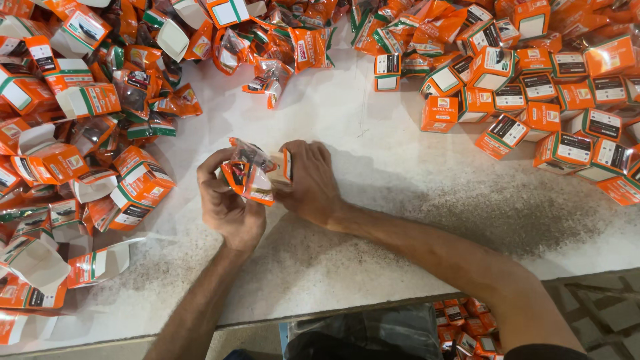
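My left hand [227,203] grips a small clear plastic packet with orange print [248,172], a dark part showing inside it. My right hand [310,180] holds a small orange carton [285,165] right beside the packet, its open end facing the packet. Both hands meet over the middle of the white, speckled tabletop [400,173]. My forearms reach in from the lower edge of the view.
A heap of open orange-and-white cartons and filled plastic packets [80,120] covers the left side and far edge. Closed orange cartons [533,93] are piled at the upper right. Below the table's front edge sits a bag of more orange packets [467,323].
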{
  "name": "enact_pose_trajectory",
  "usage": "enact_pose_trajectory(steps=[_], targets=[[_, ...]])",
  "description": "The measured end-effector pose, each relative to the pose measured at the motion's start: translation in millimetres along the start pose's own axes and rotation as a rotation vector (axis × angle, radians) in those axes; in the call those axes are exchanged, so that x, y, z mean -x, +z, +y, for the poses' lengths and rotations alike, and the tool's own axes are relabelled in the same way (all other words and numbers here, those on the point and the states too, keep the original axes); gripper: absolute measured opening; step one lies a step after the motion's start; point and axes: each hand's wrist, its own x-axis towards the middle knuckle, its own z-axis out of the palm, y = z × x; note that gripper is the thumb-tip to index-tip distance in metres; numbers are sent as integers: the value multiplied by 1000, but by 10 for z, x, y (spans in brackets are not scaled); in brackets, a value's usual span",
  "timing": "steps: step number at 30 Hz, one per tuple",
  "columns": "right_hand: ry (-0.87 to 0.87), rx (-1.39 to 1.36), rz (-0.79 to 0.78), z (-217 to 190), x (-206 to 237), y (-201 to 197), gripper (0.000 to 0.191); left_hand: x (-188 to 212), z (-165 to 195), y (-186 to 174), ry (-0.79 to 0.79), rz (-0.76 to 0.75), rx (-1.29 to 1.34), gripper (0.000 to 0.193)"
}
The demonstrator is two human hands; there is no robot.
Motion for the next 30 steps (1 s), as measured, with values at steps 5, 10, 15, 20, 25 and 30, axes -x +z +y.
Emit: enact_pose_trajectory(steps=[5, 10, 15, 20, 25, 30], targets=[[113, -547, -195, 225, 34, -302, 64, -10, 85, -140, 145, -60, -97, 26], [-174, -625, -303, 551, 150, -774, 81, 46, 108, -38, 440, -379, -291, 38], [-111, -855, -400, 621, 229, -788, 111, 13, 18, 222, 571, -531, -351, 41], [-17, -800, -454, 585, 342, -808, 83, 44, 199, 146, 390, -655, -551, 52], [-143, -496, -326, 512, 369, -815, 69, 20, 274, 199, 306, -683, -559, 51], [-200, -293, -276, 462, 378, -795, 63, 40, 273, 375, 72, -561, -709, 11]])
